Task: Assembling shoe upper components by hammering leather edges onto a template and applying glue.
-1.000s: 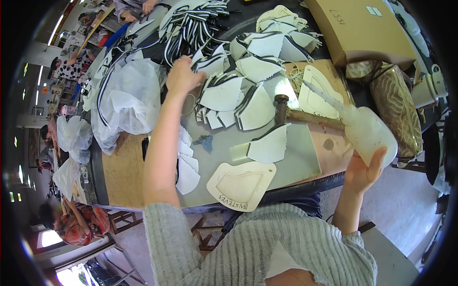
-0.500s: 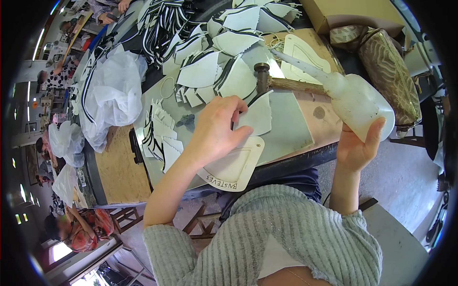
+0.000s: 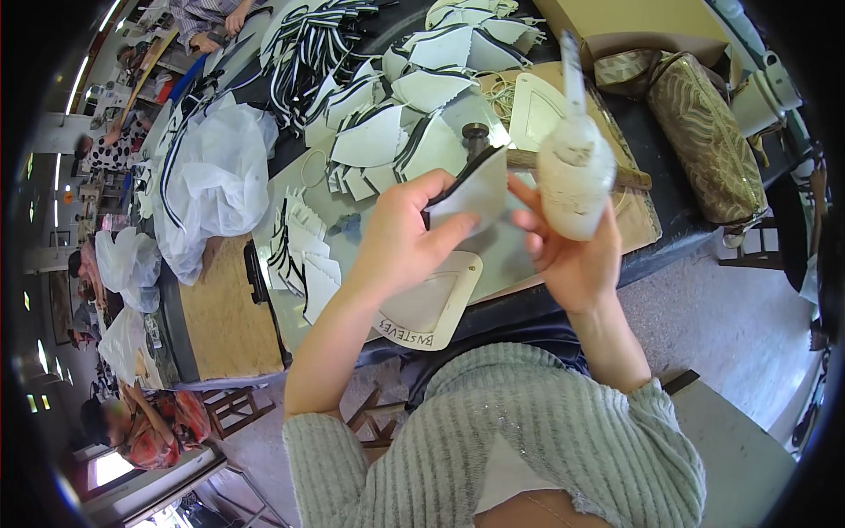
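Observation:
My left hand (image 3: pixel 407 231) pinches a cut white-grey piece with a black edge (image 3: pixel 480 194) between thumb and fingers, raised over the work surface. In my right hand (image 3: pixel 583 271) rests a white squeeze bottle (image 3: pixel 576 180), its long nozzle pointing up and away from me. Fingers of that hand reach toward the piece's right edge; whether they touch it I cannot tell. Behind the bottle lies a hammer (image 3: pixel 475 132) with a wooden handle, partly hidden. Below my left hand sits a cream card template (image 3: pixel 453 308) with a cut outline and handwriting.
Overlapping stacks of black-edged white pieces (image 3: pixel 370 141) fill the far middle, more (image 3: pixel 308 251) at left. Black-and-white strips (image 3: pixel 308 53) pile up behind. A plastic bag (image 3: pixel 216 167) stands left, a patterned pouch (image 3: pixel 704 132) and a cardboard box (image 3: pixel 634 22) right. Other people sit far left.
My left hand has lifted the black-edged piece off the surface. My right hand has swung the bottle leftward toward it, and its nozzle has turned from pointing left to upright.

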Demonstrator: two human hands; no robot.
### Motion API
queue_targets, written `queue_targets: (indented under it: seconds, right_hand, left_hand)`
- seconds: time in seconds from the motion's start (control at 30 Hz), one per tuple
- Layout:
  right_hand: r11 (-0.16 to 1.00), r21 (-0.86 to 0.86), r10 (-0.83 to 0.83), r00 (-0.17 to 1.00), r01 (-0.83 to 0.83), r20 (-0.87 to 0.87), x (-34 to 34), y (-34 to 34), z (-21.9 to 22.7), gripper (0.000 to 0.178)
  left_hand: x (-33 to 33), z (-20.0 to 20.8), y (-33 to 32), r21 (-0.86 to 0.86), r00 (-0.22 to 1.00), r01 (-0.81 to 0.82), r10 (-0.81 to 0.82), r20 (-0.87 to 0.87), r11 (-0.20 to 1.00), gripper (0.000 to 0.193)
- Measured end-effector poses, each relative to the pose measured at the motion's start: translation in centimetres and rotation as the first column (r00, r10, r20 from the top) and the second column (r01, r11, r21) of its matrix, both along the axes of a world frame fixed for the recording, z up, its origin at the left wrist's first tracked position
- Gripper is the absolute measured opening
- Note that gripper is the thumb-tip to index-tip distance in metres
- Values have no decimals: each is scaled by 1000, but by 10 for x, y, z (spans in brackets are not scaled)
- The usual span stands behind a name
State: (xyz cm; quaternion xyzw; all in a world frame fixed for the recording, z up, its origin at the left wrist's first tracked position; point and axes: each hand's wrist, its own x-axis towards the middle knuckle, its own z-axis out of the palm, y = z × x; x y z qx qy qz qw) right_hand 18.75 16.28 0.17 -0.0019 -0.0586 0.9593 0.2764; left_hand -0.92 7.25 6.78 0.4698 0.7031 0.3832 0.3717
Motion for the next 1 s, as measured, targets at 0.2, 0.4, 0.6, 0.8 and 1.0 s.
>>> queue_targets:
  seconds: [0.2, 0.4, 0.6, 0.8, 1.0]
  right_hand:
    - [955, -258, -92, 973, 147, 213, -24, -10, 32, 61]
    - [967, 48, -253, 949, 249, 186, -17, 5, 30, 61]
    - [615, 535, -786, 506, 580, 355, 13, 19, 13, 56]
    - [630, 515, -775, 512, 581, 371, 14, 19, 11, 52]
    - [619, 514, -785, 479, 593, 393, 12, 9, 8, 43]
  left_hand:
    - [13, 0, -12, 131, 937, -108, 57, 346, 985, 19]
    - [23, -6, -28, 341, 860, -397, 215, 462, 852, 19]
    - [23, 0, -40, 434, 885, -436, 287, 367, 788, 18]
    - [28, 6, -44, 474, 895, -441, 330, 301, 762, 21]
    - [27, 2, -47, 510, 908, -418, 355, 220, 752, 22]
